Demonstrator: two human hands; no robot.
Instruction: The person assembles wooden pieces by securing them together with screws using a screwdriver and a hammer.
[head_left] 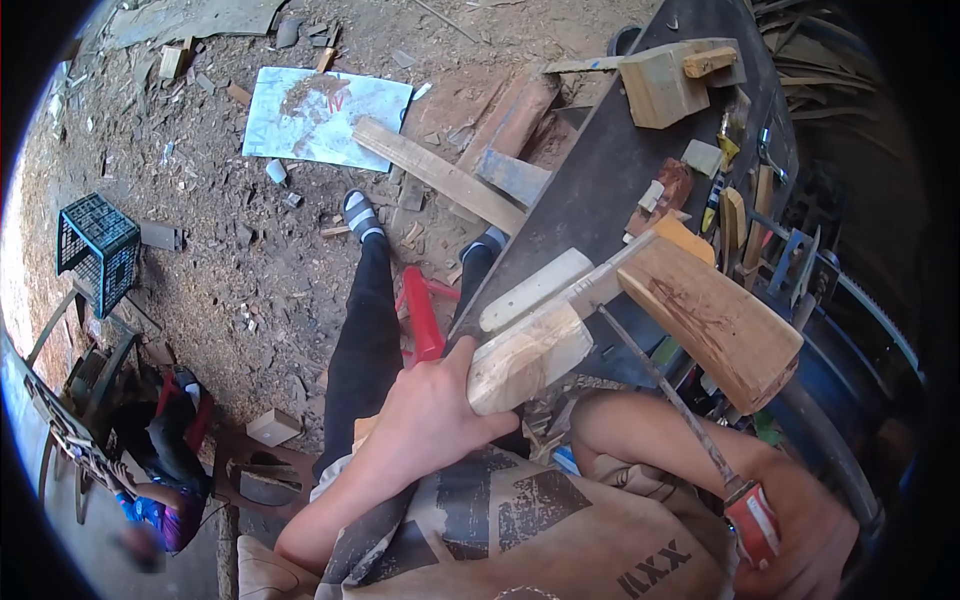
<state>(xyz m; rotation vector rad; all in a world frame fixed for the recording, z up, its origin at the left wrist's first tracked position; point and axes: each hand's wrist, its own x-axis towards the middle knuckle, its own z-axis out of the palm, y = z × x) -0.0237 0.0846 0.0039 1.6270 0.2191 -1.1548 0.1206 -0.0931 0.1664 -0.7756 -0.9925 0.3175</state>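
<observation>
My left hand (432, 415) grips the near end of a pale wooden block (530, 358), fingers wrapped over its edge. Just behind that block lies a flat pale slab (536, 290) with small holes. At the lower right my right hand (800, 535) is closed around the red and white handle of a long thin tool (690, 430). Its dark, rough shaft resembles a round file and points up and left, its tip close beside the wood. A larger brown wooden block (708, 322) sits to the right of the tip.
The dark bench (585, 190) holds a square wood block (660, 88), a brush (732, 130) and several scraps. A red stool (422, 315) stands by my legs. To the left are a black crate (98, 250) and another person (160, 500). Plank (440, 175) leans near the bench.
</observation>
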